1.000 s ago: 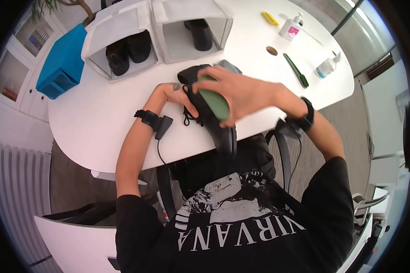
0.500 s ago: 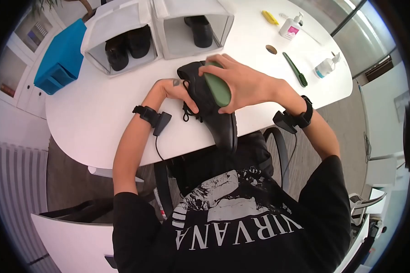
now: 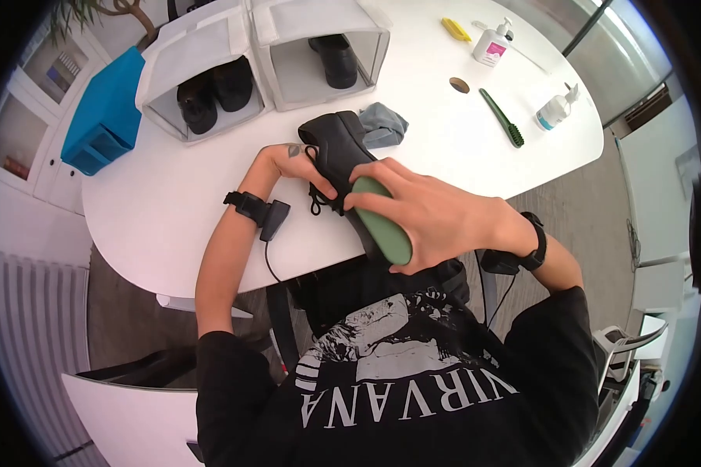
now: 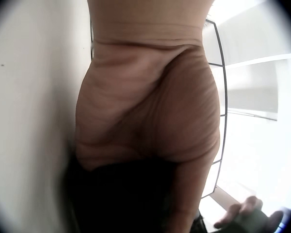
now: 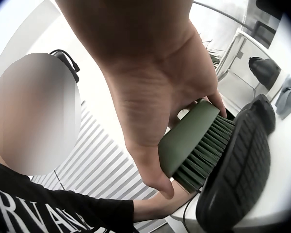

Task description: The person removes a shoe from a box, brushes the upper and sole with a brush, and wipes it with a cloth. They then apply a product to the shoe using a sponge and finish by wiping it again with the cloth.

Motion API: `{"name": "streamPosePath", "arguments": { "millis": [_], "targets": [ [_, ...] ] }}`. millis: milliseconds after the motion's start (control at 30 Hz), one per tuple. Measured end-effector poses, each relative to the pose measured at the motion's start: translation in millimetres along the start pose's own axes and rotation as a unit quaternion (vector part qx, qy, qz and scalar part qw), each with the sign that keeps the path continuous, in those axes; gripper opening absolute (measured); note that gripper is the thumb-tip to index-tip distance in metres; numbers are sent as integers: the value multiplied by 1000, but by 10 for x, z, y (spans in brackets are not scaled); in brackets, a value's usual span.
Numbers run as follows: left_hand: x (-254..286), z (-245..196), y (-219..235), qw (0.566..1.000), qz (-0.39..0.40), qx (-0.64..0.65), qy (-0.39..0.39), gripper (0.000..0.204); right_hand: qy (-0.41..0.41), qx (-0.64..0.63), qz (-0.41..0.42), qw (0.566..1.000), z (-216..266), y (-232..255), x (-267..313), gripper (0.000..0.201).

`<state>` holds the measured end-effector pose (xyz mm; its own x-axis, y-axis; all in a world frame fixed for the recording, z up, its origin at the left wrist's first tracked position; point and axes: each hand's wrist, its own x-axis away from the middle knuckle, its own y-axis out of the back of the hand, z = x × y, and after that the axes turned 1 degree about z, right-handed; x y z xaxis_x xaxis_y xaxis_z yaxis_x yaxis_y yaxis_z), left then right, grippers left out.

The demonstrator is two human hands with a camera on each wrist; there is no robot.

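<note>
A black lace-up shoe (image 3: 336,148) lies tilted over the table's near edge, its toe toward the person. My left hand (image 3: 297,163) grips it by the laced side, thumb over the laces (image 3: 316,204); the other fingers are hidden by the shoe. My right hand (image 3: 440,214) holds a shoe brush (image 3: 382,226) with a green back, fingers and thumb round its edges. In the right wrist view, the dark green bristles (image 5: 206,155) are against the shoe's upper, beside the treaded sole (image 5: 247,165). The left wrist view shows mostly the left palm (image 4: 145,111).
Two white shoe boxes (image 3: 319,19) with black shoes inside stand at the back, a blue box (image 3: 105,113) left of them. A grey cloth (image 3: 383,126) lies by the heel. Farther right are a green long-handled brush (image 3: 502,118), two pump bottles (image 3: 491,48) and a yellow object (image 3: 456,29).
My right hand moved the brush up toward the heel, then back down along the shoe toward the toe. The grey cloth has come into fuller view. My left hand keeps its grip on the shoe.
</note>
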<state>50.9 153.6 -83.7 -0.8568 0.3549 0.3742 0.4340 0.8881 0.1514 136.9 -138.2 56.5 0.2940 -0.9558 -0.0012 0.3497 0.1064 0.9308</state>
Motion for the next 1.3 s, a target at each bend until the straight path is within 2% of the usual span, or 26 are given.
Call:
{"name": "streamPosePath", "arguments": {
  "millis": [100, 133, 233, 267, 367, 467, 567, 600, 667, 700, 733, 833, 867, 1000, 1100, 1133, 1200, 1267, 1300],
  "targets": [
    [-89, -147, -24, 987, -14, 157, -40, 41, -66, 14, -75, 995, -183, -63, 150, 94],
    [-63, -424, -94, 981, -20, 191, -35, 37, -97, 38, -84, 991, -263, -106, 198, 96],
    [-34, -700, -234, 978, -176, 103, 46, 36, -146, -8, -132, 980, -484, -355, 323, 97],
    [-100, -577, -229, 976, -205, 55, 51, 42, -168, -4, -145, 975, -516, -418, 331, 98],
    [-112, -571, -118, 988, -119, -97, 8, 53, -250, -57, -151, 955, -528, -512, 349, 102],
    [111, -877, -158, 967, -87, -235, 36, 71, -240, -7, -201, 950, -474, -653, 341, 105],
    [120, -785, -111, 943, -37, -331, -2, 78, -228, 11, -220, 948, -507, -705, 325, 109],
    [69, -548, -90, 906, -125, -405, -16, 80, -231, 9, -217, 949, -509, -694, 318, 108],
    [-13, -611, -147, 890, -176, -420, -1, 83, -233, 8, -208, 950, -520, -621, 296, 108],
    [-50, -641, -165, 882, -203, -426, 7, 84, -235, 6, -222, 946, -525, -574, 290, 108],
    [-73, -686, -139, 890, -190, -415, 14, 86, -237, 4, -235, 943, -530, -530, 289, 107],
    [-75, -801, -199, 903, -286, -311, 76, 86, -243, 33, -272, 930, -608, -492, 280, 105],
    [-131, -729, -252, 900, -329, -279, 65, 83, -247, 45, -276, 928, -664, -501, 258, 105],
    [-130, -868, -338, 905, -295, -289, 99, 78, -257, 74, -286, 920, -854, -640, 130, 102],
    [-104, -792, -330, 935, -280, -213, 40, 64, -147, 79, -252, 953, -705, -767, 65, 102],
    [-125, -743, -318, 932, -282, -225, 42, 63, -126, 111, -218, 961, -684, -789, 66, 102],
    [-203, -618, -256, 924, -288, -248, 44, 60, -171, 80, -249, 950, -902, -672, 107, 103],
    [-232, -544, -214, 929, -272, -242, 64, 69, -237, 62, -290, 925, -1111, -525, 92, 104],
    [-235, -538, -188, 930, -267, -241, 72, 74, -213, 62, -284, 933, -1100, -559, 88, 105]
  ]
}}
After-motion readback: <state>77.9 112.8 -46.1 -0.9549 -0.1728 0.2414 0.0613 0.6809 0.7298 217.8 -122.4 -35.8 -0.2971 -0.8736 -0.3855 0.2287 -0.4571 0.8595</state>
